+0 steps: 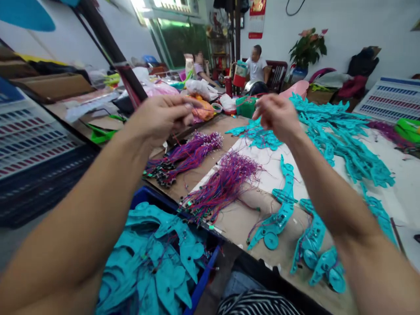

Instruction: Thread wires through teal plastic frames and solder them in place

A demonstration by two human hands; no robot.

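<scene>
My left hand (pixel 164 116) and my right hand (pixel 277 114) are raised side by side above the table, each with its fingertips pinched together. A very thin reddish wire (pixel 244 101) seems to run between the two pinches; it is hard to make out. Below the hands lie two bundles of purple, red and blue wires (pixel 193 151) (pixel 223 186) on cardboard. Flat teal plastic parts with wires attached (pixel 284 212) lie near the table's front edge, under my right forearm.
A blue crate (pixel 210 269) full of teal parts stands at the front left. A big heap of teal parts (pixel 344 140) covers the right of the table. Striped trays (pixel 29 135) (pixel 390 98) flank both sides. A black pole (pixel 111 48) slants at left. Two people (pixel 256 63) sit at the back.
</scene>
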